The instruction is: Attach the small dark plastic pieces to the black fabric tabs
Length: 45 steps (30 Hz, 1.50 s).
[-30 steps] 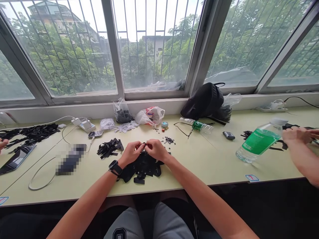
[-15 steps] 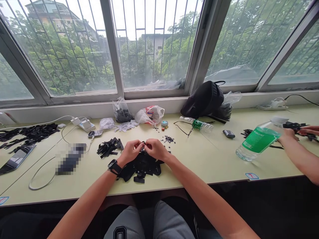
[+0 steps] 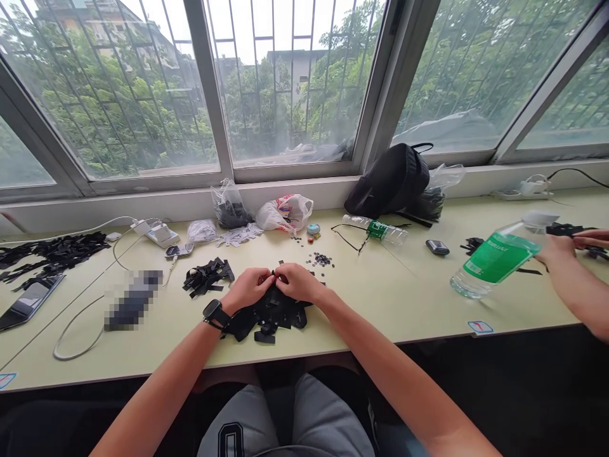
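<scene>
My left hand [image 3: 248,289] and my right hand [image 3: 298,283] meet fingertip to fingertip above a pile of black fabric pieces [image 3: 266,317] near the table's front edge. Both are closed in a pinch on a small black piece [image 3: 273,273], mostly hidden by the fingers. A black watch is on my left wrist. Left of the hands lies a smaller heap of black strips [image 3: 207,277]. Small dark round parts [image 3: 322,259] are scattered on the table beyond my right hand.
A tilted water bottle [image 3: 497,257] stands at the right, beside another person's hands [image 3: 559,251]. Glasses [image 3: 354,238], a lying bottle [image 3: 380,230] and a black bag [image 3: 390,181] are behind. Phone, cables and black strips [image 3: 57,254] lie left.
The view has shifted slightly. The small black piece between my fingertips shows less than before; both hands stay together over the pile.
</scene>
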### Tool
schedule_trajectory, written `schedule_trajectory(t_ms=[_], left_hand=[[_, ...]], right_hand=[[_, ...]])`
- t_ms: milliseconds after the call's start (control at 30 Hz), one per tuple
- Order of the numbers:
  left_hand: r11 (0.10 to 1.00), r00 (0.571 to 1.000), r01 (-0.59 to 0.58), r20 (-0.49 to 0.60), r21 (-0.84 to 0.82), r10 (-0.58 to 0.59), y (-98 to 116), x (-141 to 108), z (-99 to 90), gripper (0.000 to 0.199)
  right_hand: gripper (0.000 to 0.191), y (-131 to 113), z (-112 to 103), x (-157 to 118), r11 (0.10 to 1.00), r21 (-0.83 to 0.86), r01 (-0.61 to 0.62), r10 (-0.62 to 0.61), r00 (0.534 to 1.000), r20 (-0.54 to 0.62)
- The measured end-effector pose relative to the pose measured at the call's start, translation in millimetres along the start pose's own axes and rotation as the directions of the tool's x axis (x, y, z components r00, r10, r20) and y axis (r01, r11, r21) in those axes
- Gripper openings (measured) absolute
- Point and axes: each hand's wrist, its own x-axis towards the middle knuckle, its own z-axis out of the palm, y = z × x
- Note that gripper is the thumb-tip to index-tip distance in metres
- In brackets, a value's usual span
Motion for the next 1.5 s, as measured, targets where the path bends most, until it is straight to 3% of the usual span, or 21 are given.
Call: schedule_trajectory(t_ms=[1500], left_hand=[[1.000,1.000,-0.001,-0.016,-0.008,0.001,5.0,0.5,0.3,0.039]], right_hand=[[0.007,-4.5,-7.1,-3.6,0.999,-0.018,-0.037,0.038,0.996,0.077]])
